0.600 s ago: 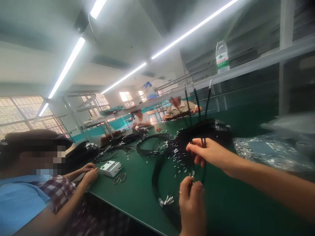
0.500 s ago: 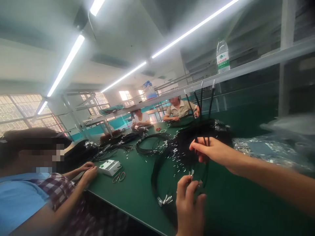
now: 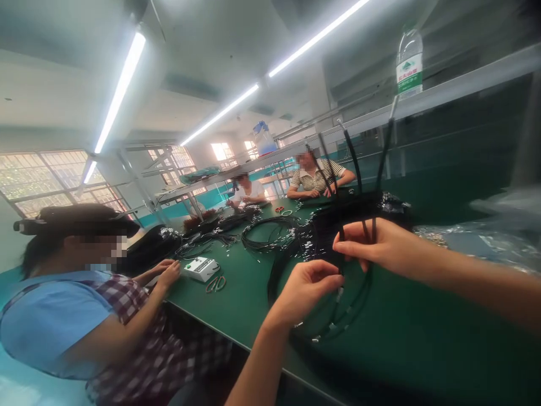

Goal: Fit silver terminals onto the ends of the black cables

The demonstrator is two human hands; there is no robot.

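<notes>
My right hand point(image 3: 366, 242) is closed around several black cables point(image 3: 353, 155), whose metal-tipped ends stick up above my fingers. Just below and to the left, my left hand point(image 3: 310, 285) pinches one of these cables with thumb and fingertips. The lower lengths curve down in loose loops over the green table point(image 3: 422, 332), with small metal ends point(image 3: 332, 326) hanging there. Behind my hands lies a thick pile of black cables point(image 3: 333, 217) with shiny tips.
A co-worker in a checked apron point(image 3: 139, 332) sits at left near a white box point(image 3: 202, 268) and a pair of snips point(image 3: 216, 283). Two more people sit across the table. Clear plastic bags point(image 3: 486, 245) lie at right. A water bottle point(image 3: 409, 65) stands on the shelf.
My left hand has risen from the hanging lower ends to pinch a cable close under my right hand. The upright cable ends have spread apart, and the view has shifted slightly.
</notes>
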